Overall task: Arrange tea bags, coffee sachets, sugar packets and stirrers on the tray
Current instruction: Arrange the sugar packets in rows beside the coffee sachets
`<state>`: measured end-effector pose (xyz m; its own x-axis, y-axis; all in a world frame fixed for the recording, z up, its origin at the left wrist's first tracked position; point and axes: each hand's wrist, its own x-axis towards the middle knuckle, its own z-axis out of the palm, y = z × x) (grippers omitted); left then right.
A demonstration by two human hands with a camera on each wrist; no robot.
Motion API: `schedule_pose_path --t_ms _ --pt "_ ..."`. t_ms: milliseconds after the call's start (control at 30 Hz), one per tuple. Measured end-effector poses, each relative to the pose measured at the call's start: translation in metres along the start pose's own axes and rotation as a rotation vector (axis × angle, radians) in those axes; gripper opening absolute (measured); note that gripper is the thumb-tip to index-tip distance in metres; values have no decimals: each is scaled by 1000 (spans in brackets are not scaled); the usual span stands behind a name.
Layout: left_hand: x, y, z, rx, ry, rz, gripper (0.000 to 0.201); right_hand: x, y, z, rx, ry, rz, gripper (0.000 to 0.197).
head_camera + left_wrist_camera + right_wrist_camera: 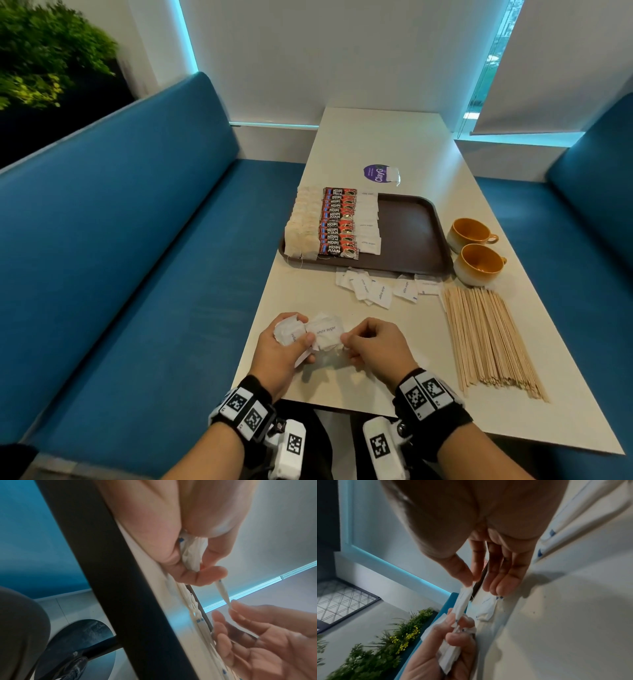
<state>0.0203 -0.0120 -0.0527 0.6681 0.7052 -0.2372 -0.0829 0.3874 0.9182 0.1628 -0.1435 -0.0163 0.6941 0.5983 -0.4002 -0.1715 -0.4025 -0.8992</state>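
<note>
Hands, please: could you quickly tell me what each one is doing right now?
Left hand: fingers curled round a bunch of sugar packets.
Right hand: thumb and forefinger pinching one white sugar packet, which the left also touches.

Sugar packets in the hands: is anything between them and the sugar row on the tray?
Only loose packets lying flat on the table just before the tray; carried above them, the held packets have a clear way to the sugar row.
</note>
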Motion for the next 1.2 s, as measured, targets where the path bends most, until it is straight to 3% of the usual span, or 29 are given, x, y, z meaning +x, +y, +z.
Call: schedule_pose_path --t_ms 133,267,633,767,900,1200 --pt "1 -1 -1 11 5 -4 29 -7 -3 0 132 -70 -116 14" --pt "0 0 -1 14 -2 -11 31 -9 -8 -2 80 -157 -166 20" --pt "1 2 1 -158 -23 -35 35 16 -18 -24 123 -43 -116 25" --pt "1 7 -1 -296 -101 -43 53 55 -43 -54 146 102 -195 19" --pt "3 4 -2 -265 -108 -58 60 109 -71 -82 193 198 -211 18" --pt "5 2 -4 -240 -150 -87 60 191 -68 -81 -123 214 -105 16"
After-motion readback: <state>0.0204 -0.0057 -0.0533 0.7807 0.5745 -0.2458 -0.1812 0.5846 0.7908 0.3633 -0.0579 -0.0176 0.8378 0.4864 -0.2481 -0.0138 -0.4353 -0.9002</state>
